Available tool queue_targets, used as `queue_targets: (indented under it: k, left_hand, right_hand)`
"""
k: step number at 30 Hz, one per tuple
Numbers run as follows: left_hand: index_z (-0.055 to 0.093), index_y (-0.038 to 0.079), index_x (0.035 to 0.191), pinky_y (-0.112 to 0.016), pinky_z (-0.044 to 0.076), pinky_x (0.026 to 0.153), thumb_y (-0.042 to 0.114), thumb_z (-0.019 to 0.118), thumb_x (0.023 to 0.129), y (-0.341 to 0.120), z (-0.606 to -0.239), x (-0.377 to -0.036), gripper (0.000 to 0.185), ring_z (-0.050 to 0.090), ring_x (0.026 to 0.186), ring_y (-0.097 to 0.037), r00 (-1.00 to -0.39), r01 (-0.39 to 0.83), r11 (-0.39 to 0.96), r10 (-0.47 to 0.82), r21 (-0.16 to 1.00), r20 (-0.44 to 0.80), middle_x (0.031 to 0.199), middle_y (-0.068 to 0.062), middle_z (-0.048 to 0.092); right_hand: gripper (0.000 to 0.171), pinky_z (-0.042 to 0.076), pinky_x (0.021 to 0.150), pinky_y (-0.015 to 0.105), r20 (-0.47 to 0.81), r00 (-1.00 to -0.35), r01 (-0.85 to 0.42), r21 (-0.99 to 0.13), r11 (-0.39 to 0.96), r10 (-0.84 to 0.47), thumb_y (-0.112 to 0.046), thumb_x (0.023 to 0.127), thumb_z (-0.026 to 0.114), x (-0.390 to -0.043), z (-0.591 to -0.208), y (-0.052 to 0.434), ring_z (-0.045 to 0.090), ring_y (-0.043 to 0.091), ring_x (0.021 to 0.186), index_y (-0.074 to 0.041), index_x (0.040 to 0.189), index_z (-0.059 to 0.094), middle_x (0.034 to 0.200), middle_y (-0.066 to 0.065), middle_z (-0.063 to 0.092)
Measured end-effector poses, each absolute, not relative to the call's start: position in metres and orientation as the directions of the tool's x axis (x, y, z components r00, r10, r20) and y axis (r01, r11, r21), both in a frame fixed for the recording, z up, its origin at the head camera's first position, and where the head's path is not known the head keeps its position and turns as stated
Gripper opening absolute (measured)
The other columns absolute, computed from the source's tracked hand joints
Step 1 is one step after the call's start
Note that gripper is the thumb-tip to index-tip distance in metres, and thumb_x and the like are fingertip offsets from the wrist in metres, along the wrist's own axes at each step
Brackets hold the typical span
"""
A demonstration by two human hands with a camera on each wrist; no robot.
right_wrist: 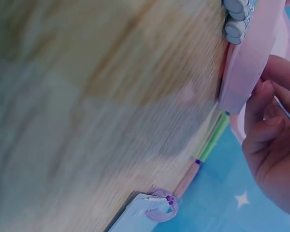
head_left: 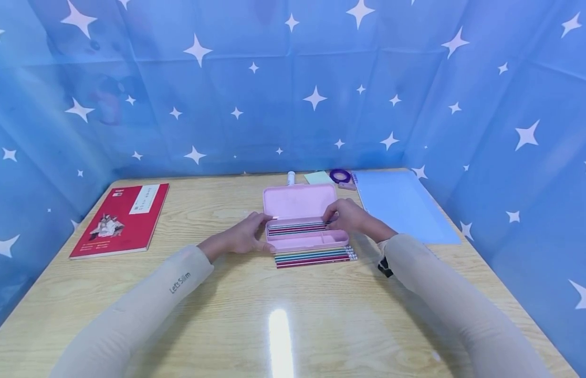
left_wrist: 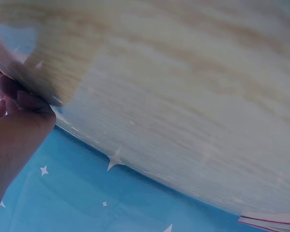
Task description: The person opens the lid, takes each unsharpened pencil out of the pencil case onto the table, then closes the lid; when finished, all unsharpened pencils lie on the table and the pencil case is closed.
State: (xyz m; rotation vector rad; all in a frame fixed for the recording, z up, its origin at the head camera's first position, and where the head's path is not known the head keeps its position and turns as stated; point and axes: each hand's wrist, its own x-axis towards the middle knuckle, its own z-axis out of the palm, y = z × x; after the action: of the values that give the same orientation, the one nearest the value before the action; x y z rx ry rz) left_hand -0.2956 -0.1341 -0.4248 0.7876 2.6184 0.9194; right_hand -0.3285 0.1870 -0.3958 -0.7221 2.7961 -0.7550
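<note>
The left hand (head_left: 243, 233) spans the left end of an open pink pencil case (head_left: 293, 244), thumb at the near corner and fingers toward the back, holding it between them; the right hand (head_left: 348, 215) is at the case's other end, its fingers bent over the rim into the back compartment, by the ends of the pencils inside (head_left: 297, 228); whether they pinch those pencils is hidden, so I cannot tell.

The case sits near the middle of the table's far half, its long side across the view; its lid (head_left: 300, 201) is tipped back behind it; a small divider stands toward the right of the front compartment; the pencils inside lie side by side along the back one; just in front of the case, more pencils (head_left: 314, 257) lie in a row on the table (head_left: 217, 304), silvery ends and erasers to the right.

Behind the lid stands a white bottle (head_left: 291, 178); to its right are a pale green paper (head_left: 318, 177), a purple ring (head_left: 333, 178) and a small mauve block (head_left: 347, 186); farther right lies a light blue notebook (head_left: 406, 205) with purple binding rings; well apart on the left lies a red book (head_left: 120, 220); a blue curtain (head_left: 293, 126) with white stars hangs around the table.
</note>
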Motion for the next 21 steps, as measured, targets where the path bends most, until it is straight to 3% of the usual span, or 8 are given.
queue_targets:
  k: [10,21]
  left_hand:
    - [0.033,0.001,0.151,-0.04,0.037,0.106,0.05,0.082,0.076,-0.1336,-0.4232,-0.2952,0.102,0.042,0.115,-0.023,-0.829,0.39,0.66,0.555,0.642,-0.067,0.13,-0.012,0.044]
    - [0.033,0.003,0.151,-0.038,0.038,0.104,0.051,0.081,0.076,-0.1341,-0.4234,-0.2946,0.102,0.042,0.115,-0.022,-0.828,0.385,0.662,0.556,0.643,-0.077,0.131,-0.011,0.043]
  right_hand:
    - [0.016,0.051,0.093,0.043,-0.001,-0.842,-0.474,-0.475,0.741,-0.539,-0.001,0.085,0.075,-0.328,-0.3954,0.1866,0.066,0.026,0.1,-0.006,0.1,0.077,0.099,0.005,0.074]
    - [0.015,0.052,0.091,0.041,-0.02,-0.853,-0.438,-0.515,0.737,-0.522,0.0,0.087,0.072,-0.3289,-0.3989,0.1877,0.066,0.024,0.099,-0.006,0.1,0.077,0.1,0.006,0.073]
